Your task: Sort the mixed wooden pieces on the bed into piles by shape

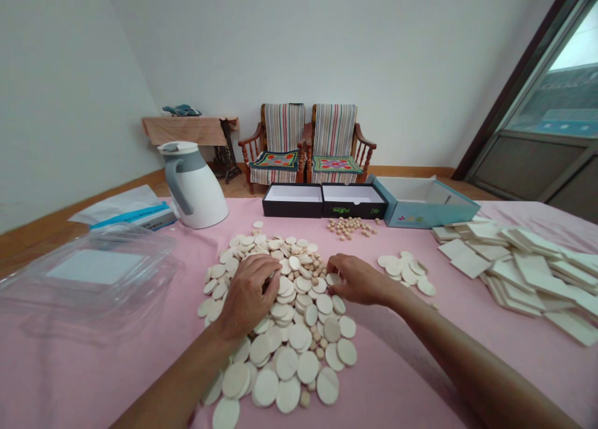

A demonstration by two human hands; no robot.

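Pale wooden discs [286, 363] loosely heaped among small beads [317, 353]

White walls [289, 43], two striped wooden armchairs [308, 144], glazed door [546, 99]

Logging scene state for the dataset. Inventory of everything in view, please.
wooden discs: many, pale, large heap mid-table
wooden beads: many, tan, cluster behind heap
second disc pile: one, pale, right of heap
square wooden tiles: many, pale, loose stack at right
open boxes: two, black, far table edge
open box: one, teal, far right
jug: one, white, far left
plastic lid: one, clear, table left
tablecloth: one, pink, over table
armchairs: two, striped, back wall
left hand: on heap
right hand: on heap's right edge
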